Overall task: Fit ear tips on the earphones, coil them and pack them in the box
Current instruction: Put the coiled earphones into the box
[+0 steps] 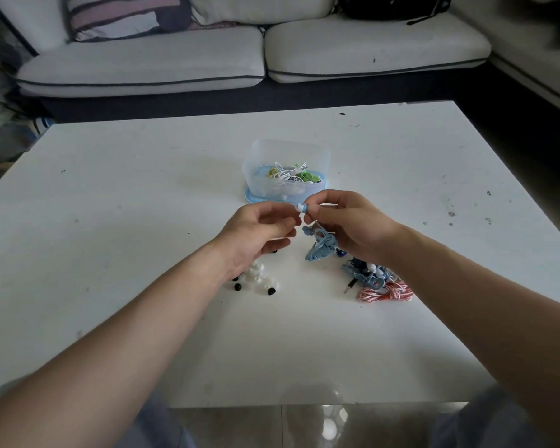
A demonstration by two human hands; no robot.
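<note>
White and black loose ear tips [259, 281] lie on the desk [143, 189] below the left hand [259, 231], which pinches one white tip [299, 207]. Behind, the clear box [285, 156] holds several packed sets, and the right hand [353, 224] grips the blue earphones [322, 248], hanging in a bundle, their bud meeting that tip. Further right, two more bundles [383, 289] wait, so I judge much is left.

White worktop [143, 221], blue and red cables
The earphones [320, 248] are light blue, their ear tip [299, 207] white. At 7 o'clock lie loose tips [259, 279], white and black; at 4 o'clock a red-and-white striped coil [385, 291]. The clear box [285, 153] on a blue lid [251, 197] holds white, green and yellow cords [288, 174].
</note>
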